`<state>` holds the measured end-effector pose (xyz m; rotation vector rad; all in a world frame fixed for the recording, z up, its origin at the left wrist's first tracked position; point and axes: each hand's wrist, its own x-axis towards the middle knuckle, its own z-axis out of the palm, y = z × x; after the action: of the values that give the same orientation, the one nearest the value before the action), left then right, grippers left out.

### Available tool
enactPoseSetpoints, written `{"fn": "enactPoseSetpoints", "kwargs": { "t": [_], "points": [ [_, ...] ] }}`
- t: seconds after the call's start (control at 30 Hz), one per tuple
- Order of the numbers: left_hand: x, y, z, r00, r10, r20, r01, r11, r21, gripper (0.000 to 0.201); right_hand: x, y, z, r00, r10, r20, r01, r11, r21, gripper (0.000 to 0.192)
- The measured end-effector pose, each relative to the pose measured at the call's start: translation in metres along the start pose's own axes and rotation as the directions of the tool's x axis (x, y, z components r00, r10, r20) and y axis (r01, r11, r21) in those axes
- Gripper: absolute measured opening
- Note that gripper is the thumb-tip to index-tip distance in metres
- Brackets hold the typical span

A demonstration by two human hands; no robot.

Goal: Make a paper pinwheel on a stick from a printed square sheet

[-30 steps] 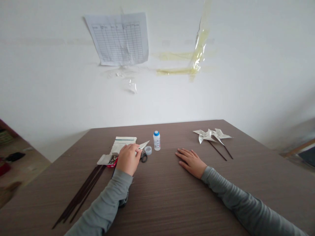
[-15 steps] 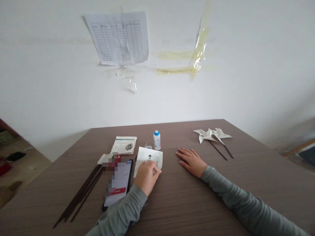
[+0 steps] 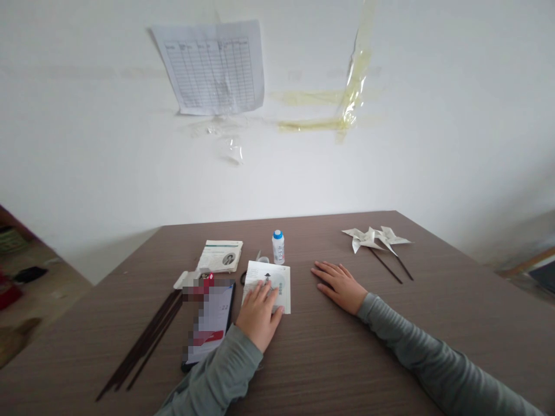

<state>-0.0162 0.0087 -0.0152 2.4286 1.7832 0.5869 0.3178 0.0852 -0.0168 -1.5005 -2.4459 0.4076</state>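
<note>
Slid nearer now, the paper square (image 3: 273, 284) lies under the left hand (image 3: 259, 312), fingers flat; right hand (image 3: 340, 284) rests open on the bench (image 3: 347, 358); folding likely follows, needing a pinched corner.

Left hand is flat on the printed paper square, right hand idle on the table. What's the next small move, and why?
Probably bring the right hand over to the paper square and start a fold. The left hand already presses the sheet flat on the table, and the right lies open and empty beside it. The finished pinwheels at the far right suggest that folding comes next.
</note>
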Motion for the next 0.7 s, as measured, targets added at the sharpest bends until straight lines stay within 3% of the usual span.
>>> {"fn": "enactPoseSetpoints", "kwargs": {
  "t": [0.13, 0.4, 0.53, 0.7],
  "points": [
    [-0.003, 0.006, -0.001, 0.997, 0.006, 0.072, -0.008, 1.0, 0.016, 0.049, 0.0, 0.001, 0.0, 1.0, -0.012, 0.001, 0.012, 1.0, 0.009, 0.062],
    [-0.002, 0.015, -0.007, 0.992, 0.071, 0.108, -0.064, 0.995, -0.074, 0.054, 0.002, 0.004, 0.002, 1.0, -0.002, 0.021, 0.002, 1.0, 0.012, 0.063],
    [0.0, 0.016, -0.005, 0.989, 0.106, 0.105, -0.094, 0.989, -0.113, 0.055, 0.003, 0.007, 0.001, 0.997, -0.048, -0.061, 0.052, 0.996, 0.066, 0.064],
    [0.0, 0.014, 0.015, 0.992, 0.105, 0.064, -0.096, 0.987, -0.131, 0.057, 0.0, 0.0, 0.001, 0.965, -0.174, -0.196, 0.2, 0.972, 0.122, 0.063]
  ]
}}
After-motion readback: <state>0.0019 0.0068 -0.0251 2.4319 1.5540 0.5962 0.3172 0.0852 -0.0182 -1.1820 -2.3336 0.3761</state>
